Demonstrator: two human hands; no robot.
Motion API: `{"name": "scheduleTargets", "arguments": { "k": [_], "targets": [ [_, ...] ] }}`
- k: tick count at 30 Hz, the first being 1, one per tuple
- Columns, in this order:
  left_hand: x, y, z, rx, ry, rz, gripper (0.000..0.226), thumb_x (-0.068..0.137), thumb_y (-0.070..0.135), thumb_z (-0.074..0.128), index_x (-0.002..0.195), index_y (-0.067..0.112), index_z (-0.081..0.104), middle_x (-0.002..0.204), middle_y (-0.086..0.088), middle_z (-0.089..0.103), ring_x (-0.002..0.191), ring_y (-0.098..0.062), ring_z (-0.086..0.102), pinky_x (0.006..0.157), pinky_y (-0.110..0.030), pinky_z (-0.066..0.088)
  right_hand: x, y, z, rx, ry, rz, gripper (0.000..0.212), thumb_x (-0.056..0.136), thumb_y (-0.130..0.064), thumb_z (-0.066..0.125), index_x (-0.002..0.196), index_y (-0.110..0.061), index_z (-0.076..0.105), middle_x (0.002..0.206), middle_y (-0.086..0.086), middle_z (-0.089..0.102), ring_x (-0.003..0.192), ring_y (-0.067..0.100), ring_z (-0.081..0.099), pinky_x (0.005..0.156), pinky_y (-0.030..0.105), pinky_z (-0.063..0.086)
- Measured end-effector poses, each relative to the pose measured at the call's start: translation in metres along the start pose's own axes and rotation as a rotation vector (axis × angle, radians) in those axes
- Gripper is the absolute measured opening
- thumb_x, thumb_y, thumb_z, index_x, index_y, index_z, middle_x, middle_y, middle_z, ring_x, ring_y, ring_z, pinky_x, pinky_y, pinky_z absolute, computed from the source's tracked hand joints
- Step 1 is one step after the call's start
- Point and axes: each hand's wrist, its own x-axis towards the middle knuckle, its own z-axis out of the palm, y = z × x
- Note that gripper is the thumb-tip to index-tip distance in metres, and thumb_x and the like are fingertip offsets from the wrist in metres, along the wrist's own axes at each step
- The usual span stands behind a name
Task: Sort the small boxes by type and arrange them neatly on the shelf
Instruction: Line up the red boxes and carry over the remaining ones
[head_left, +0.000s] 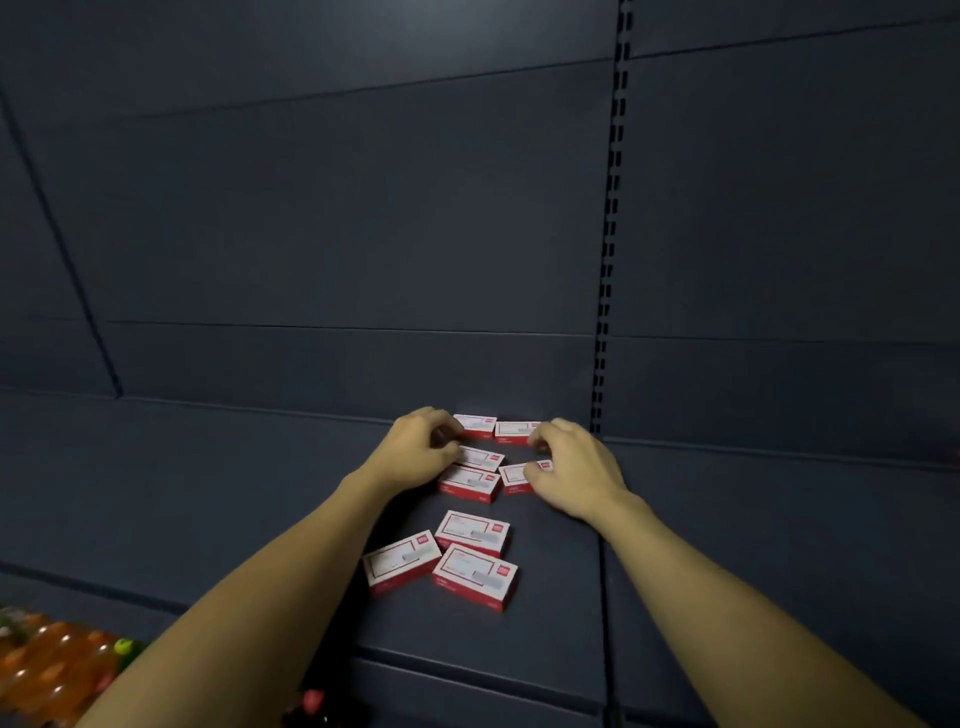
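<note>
Several small red-and-white boxes lie flat on the dark blue shelf (208, 493). Two boxes (478, 423) (511, 431) sit side by side against the back wall. My left hand (415, 452) is curled over the left end of the back left box and of the box (483, 458) in front of it. My right hand (571, 467) has its fingers on the back right box's right end and its thumb on another box (514, 475). One more box (470, 483) lies between my hands. Three boxes (472, 532) (400, 561) (475, 576) lie askew nearer to me.
A slotted upright (608, 260) runs up the back wall just right of the boxes, above a seam between shelf sections. Orange packaged goods (52, 660) lie on a lower level at the bottom left. A pink object (311, 701) shows at the bottom edge.
</note>
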Motion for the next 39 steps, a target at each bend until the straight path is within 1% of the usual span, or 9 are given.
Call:
{"name": "scheduleTargets", "arguments": {
  "k": [4, 7, 11, 16, 20, 26, 30, 34, 39],
  "targets": [
    [0.003, -0.015, 0.002, -0.168, -0.004, 0.044, 0.027, 0.09, 0.021, 0.069, 0.117, 0.024, 0.069, 0.116, 0.008, 0.062, 0.103, -0.009, 0.061, 0.091, -0.026, 0.05, -0.002, -0.002, 0.003, 0.009, -0.008, -0.015, 0.038, 0.08, -0.031, 0.06, 0.116, -0.019, 0.064, 0.114, -0.007, 0.06, 0.11, 0.015, 0.054, 0.091, 0.032, 0.047],
    [0.005, -0.022, 0.005, -0.298, 0.009, 0.061, 0.032, 0.088, 0.016, 0.07, 0.118, 0.027, 0.068, 0.115, 0.011, 0.064, 0.101, -0.001, 0.06, 0.084, -0.017, 0.049, -0.003, -0.002, 0.003, 0.035, -0.029, -0.041, 0.046, 0.074, -0.035, 0.053, 0.116, -0.019, 0.063, 0.113, -0.008, 0.059, 0.108, 0.013, 0.054, 0.092, 0.034, 0.048],
    [0.004, -0.024, 0.004, -0.316, -0.032, 0.105, 0.04, 0.087, 0.011, 0.07, 0.121, 0.03, 0.065, 0.11, 0.019, 0.062, 0.099, 0.004, 0.059, 0.078, -0.01, 0.045, -0.002, 0.001, 0.003, 0.075, -0.057, -0.079, 0.05, 0.072, -0.035, 0.055, 0.12, -0.022, 0.06, 0.115, -0.012, 0.056, 0.11, 0.008, 0.052, 0.096, 0.032, 0.047],
    [0.007, -0.025, 0.004, -0.351, -0.201, 0.128, 0.041, 0.091, 0.006, 0.062, 0.124, 0.031, 0.064, 0.117, 0.015, 0.065, 0.107, -0.004, 0.062, 0.086, -0.021, 0.054, -0.003, 0.002, 0.002, 0.044, -0.109, -0.104, 0.057, 0.071, -0.038, 0.061, 0.126, -0.025, 0.056, 0.119, -0.014, 0.055, 0.113, 0.005, 0.051, 0.098, 0.03, 0.046],
    [0.008, -0.023, 0.002, -0.371, -0.276, 0.147, 0.043, 0.093, 0.004, 0.059, 0.126, 0.031, 0.062, 0.117, 0.013, 0.065, 0.108, -0.005, 0.062, 0.083, -0.021, 0.054, -0.003, 0.0, 0.004, 0.015, -0.122, -0.106, 0.057, 0.071, -0.038, 0.061, 0.126, -0.027, 0.054, 0.115, -0.015, 0.055, 0.108, 0.003, 0.052, 0.095, 0.028, 0.048],
    [0.009, -0.023, 0.001, -0.396, -0.342, 0.152, 0.044, 0.091, 0.006, 0.064, 0.127, 0.03, 0.063, 0.12, 0.014, 0.063, 0.109, -0.003, 0.06, 0.076, -0.009, 0.049, 0.0, 0.004, 0.008, -0.011, -0.088, -0.097, 0.052, 0.076, -0.036, 0.065, 0.127, -0.029, 0.052, 0.107, -0.016, 0.056, 0.1, 0.004, 0.052, 0.09, 0.028, 0.049],
    [0.011, -0.021, 0.003, -0.384, -0.262, 0.123, 0.035, 0.087, 0.023, 0.078, 0.12, 0.029, 0.067, 0.109, 0.013, 0.067, 0.103, -0.004, 0.063, 0.088, -0.023, 0.053, -0.001, 0.006, 0.011, -0.025, -0.059, -0.095, 0.05, 0.079, -0.033, 0.067, 0.127, -0.029, 0.051, 0.099, -0.017, 0.056, 0.095, 0.004, 0.053, 0.086, 0.03, 0.05],
    [0.011, -0.02, 0.003, -0.296, -0.175, 0.147, 0.034, 0.085, 0.031, 0.079, 0.117, 0.028, 0.069, 0.107, 0.016, 0.065, 0.098, -0.001, 0.061, 0.077, -0.015, 0.047, 0.001, 0.006, 0.01, -0.04, -0.05, -0.085, 0.051, 0.082, -0.033, 0.069, 0.128, -0.029, 0.049, 0.101, -0.015, 0.056, 0.097, 0.006, 0.052, 0.087, 0.03, 0.05],
    [0.012, -0.022, -0.001, -0.243, -0.188, 0.168, 0.039, 0.086, 0.028, 0.078, 0.123, 0.026, 0.065, 0.115, 0.011, 0.065, 0.105, -0.005, 0.06, 0.087, -0.02, 0.049, 0.002, 0.008, 0.011, -0.04, -0.051, -0.065, 0.054, 0.08, -0.038, 0.071, 0.128, -0.03, 0.049, 0.103, -0.018, 0.057, 0.099, 0.004, 0.052, 0.087, 0.032, 0.051]
  ]
}}
